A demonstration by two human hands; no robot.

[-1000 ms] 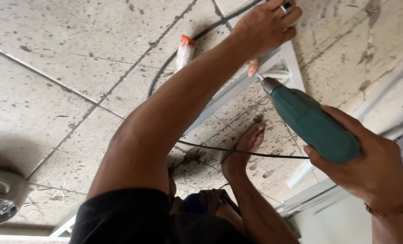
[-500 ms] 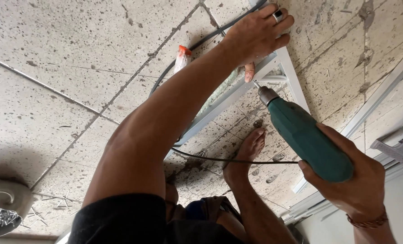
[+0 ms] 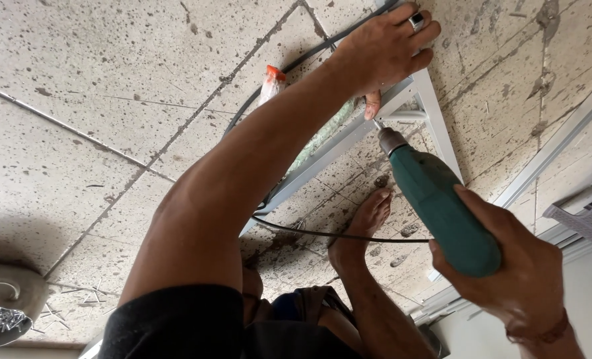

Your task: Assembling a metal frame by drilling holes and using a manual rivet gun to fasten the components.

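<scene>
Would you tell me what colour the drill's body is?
The drill body is teal green, clearest in the head view.
</scene>
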